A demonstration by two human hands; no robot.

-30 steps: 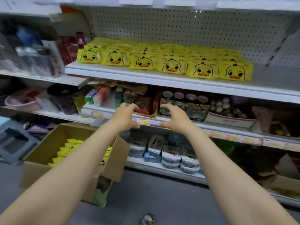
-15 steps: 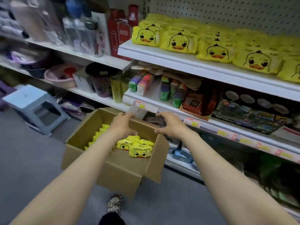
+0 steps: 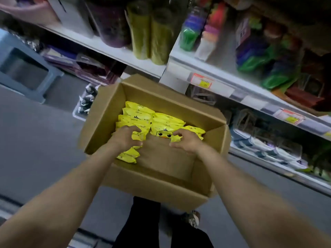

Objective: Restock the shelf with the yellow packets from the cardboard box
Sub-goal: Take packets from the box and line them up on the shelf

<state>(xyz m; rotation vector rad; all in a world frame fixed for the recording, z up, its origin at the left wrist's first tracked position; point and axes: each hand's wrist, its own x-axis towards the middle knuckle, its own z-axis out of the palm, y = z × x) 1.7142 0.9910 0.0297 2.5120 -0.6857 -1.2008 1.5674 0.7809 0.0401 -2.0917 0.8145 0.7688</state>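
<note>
Now L hand (image 3: 125, 139) & R hand (image 3: 187, 143) in cardboard box (image 3: 105, 119), fingers (image 3: 134, 129) curled round yellow packets (image 3: 141, 115) (duck-faced)

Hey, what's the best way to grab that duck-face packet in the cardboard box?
Its top edge, from above. The duck-face packet stands leaning on the rows of yellow packets in the cardboard box, face toward you, lower part hidden; a thumb-and-finger grip across that free top edge looks easiest.

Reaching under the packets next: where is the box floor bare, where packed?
Bare floor: near right part of the cardboard box, bordered by near wall, right wall and yellow packets. Crowded: far and left side, where left hand and right hand grip packets.
</note>
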